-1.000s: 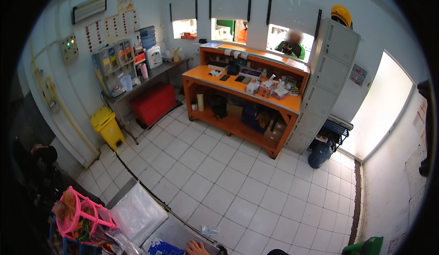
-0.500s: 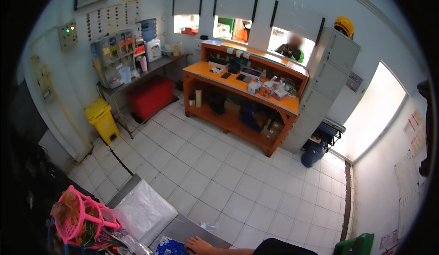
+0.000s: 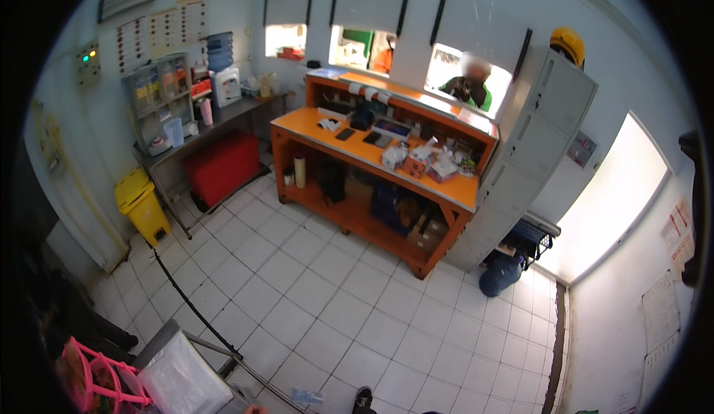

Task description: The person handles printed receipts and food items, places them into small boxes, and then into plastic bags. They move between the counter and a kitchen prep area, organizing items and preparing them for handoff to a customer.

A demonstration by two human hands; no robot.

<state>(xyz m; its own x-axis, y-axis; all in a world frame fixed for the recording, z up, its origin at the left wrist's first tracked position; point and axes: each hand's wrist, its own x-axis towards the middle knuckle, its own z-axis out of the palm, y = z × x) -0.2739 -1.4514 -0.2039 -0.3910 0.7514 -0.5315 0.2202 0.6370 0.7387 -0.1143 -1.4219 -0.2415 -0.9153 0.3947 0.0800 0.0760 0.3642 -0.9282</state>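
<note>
A small part of my left hand (image 3: 255, 409) shows at the lower edge, beside the near metal table (image 3: 232, 392); its fingers are mostly cut off, so their pose and anything in them are hidden. Left of it a stack of clear plastic bags (image 3: 186, 373) lies on the table. Farther left stands a pink plastic basket (image 3: 111, 392) with items inside that I cannot make out. My right hand is out of the picture.
A black shoe (image 3: 363, 398) and a small clear plastic packet (image 3: 308, 397) lie low in view. Across the tiled floor (image 3: 327, 295) stand an orange counter (image 3: 297, 122), grey lockers (image 3: 547, 102), a yellow bin (image 3: 141, 198) and a red box (image 3: 223, 170). Behind a window is a person (image 3: 472, 91).
The view has shifted, and the near table and pink basket sit lower and farther left. My left hand, earlier on a blue-and-white package, has mostly left the picture; that package is gone from view.
</note>
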